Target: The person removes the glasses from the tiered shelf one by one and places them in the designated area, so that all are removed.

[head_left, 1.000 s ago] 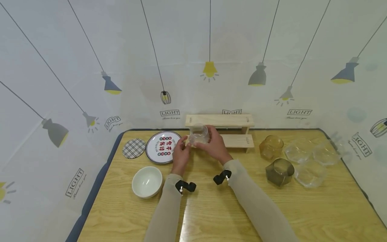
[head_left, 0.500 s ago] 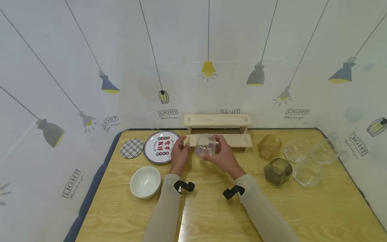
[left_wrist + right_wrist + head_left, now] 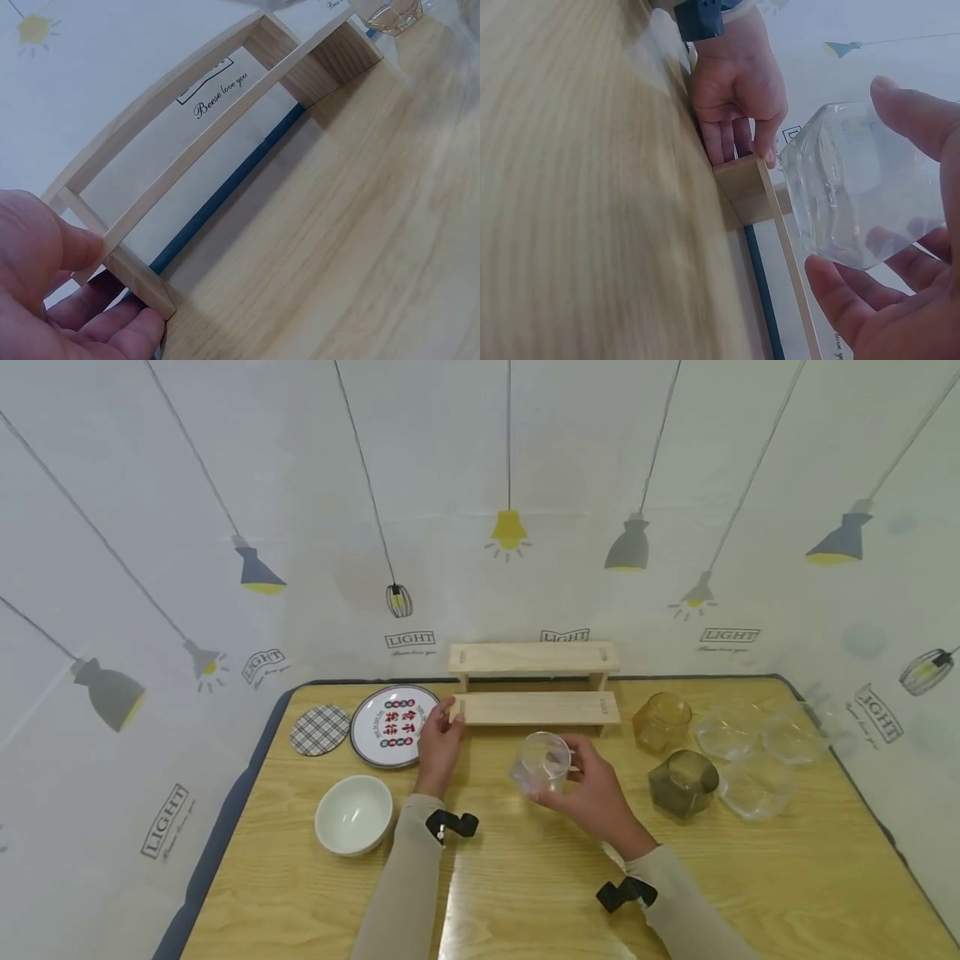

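A two-tier wooden rack [image 3: 534,708] stands near the wall in the head view. My left hand [image 3: 438,739] grips the left end of its lower shelf. In the left wrist view, the thumb lies on the shelf board [image 3: 187,161] and the other fingers are beneath it, by the side leg. My right hand [image 3: 596,797] holds a clear faceted glass [image 3: 543,762] above the table, in front of the rack. The right wrist view shows thumb and fingers around the glass [image 3: 862,187], apart from the rack.
Left of the rack lie a plate with red lettering [image 3: 375,739], a plaid round mat [image 3: 319,730] and a white bowl [image 3: 354,816]. To the right stand an amber glass [image 3: 662,723], a smoky grey glass [image 3: 682,783] and several clear ones [image 3: 759,785].
My right hand has carried the clear glass from the rack toward me and to the right. My left hand has stayed at the rack's left end.
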A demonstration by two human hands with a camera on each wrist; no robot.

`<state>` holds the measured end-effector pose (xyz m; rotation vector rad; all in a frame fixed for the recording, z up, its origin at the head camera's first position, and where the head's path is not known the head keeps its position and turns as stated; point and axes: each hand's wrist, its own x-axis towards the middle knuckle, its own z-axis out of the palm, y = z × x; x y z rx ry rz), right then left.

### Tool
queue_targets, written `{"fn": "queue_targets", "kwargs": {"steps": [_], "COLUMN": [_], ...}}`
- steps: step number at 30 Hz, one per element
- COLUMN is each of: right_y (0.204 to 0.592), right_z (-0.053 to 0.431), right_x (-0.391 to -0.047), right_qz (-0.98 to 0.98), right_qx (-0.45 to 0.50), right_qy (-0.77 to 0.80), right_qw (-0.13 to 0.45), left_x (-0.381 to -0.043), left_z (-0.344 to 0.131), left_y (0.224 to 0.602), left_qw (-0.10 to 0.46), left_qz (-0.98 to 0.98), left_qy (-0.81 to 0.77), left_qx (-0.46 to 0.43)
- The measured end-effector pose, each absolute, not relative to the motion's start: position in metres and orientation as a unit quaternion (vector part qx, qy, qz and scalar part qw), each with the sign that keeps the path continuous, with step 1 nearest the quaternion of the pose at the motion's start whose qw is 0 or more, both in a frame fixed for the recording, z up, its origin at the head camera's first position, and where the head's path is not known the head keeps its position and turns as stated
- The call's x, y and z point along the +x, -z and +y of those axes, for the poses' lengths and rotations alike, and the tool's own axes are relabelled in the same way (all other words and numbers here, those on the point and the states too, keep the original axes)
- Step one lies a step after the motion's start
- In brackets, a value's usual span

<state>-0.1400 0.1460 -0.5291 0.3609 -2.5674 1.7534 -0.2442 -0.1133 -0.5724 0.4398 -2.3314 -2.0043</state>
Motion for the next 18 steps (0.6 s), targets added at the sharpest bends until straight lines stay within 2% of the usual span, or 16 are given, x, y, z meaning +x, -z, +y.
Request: {"fn": "queue_targets", "kwargs": {"steps": [7, 18], "right_y": [0.533, 0.525], "right_z": [0.178, 0.227], "right_x": [-0.11, -0.056], "right_qz": [-0.829, -0.858], "right_qx": [0.108, 0.06], "right_qy": [-0.549, -0.502], "right_qw": [0.015, 0.088], "left_x": [-0.244, -0.245], "left_z": [-0.117, -0.117], "left_y": [0.573, 0.574], "left_qw": [0.013, 0.023], "left_qz": [-0.752, -0.752], "left_qy": [0.644, 0.644], "left_qx": [0.141, 0.135]}}
